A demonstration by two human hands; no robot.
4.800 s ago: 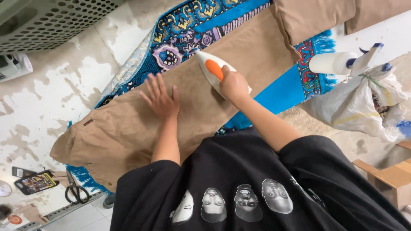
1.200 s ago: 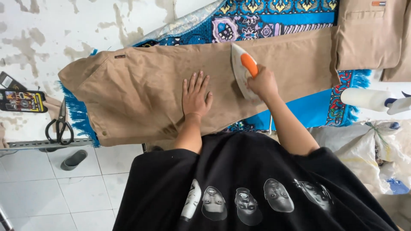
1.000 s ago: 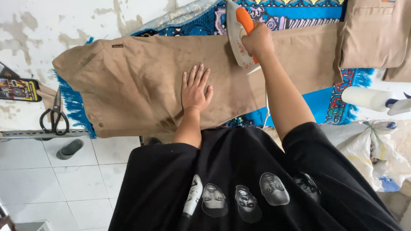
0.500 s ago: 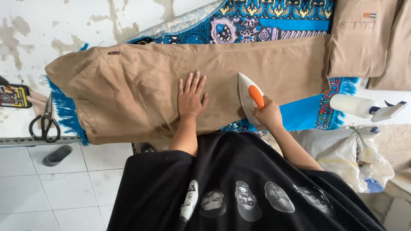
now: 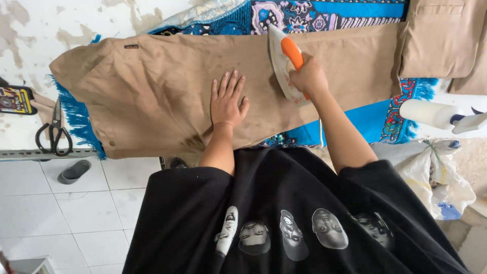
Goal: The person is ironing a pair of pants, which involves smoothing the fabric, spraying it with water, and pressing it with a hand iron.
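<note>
Change: since half a second ago my right hand (image 5: pixel 308 77) has pushed the iron (image 5: pixel 285 63) from the near edge of the khaki trousers (image 5: pixel 167 91) up to their far edge; my left hand (image 5: pixel 227 100) has stayed put.
Right hand: fingers clamped round the iron's orange handle, its pointed tip at the trousers' far edge.
Left hand: fingers spread apart, palm pressed flat on the cloth just left of the iron.
Trousers: laid lengthwise over the blue patterned rug (image 5: pixel 355 114) on the bench (image 5: pixel 25 137).
Edges: waistband near the bench's left end, rug fringe showing beyond it; near hem along the bench's near edge.
Room: bare cloth left of my palm; a folded khaki garment (image 5: pixel 441 40) to the right; scissors (image 5: pixel 55 133) at far left; a white spray bottle (image 5: pixel 436 114) right.
</note>
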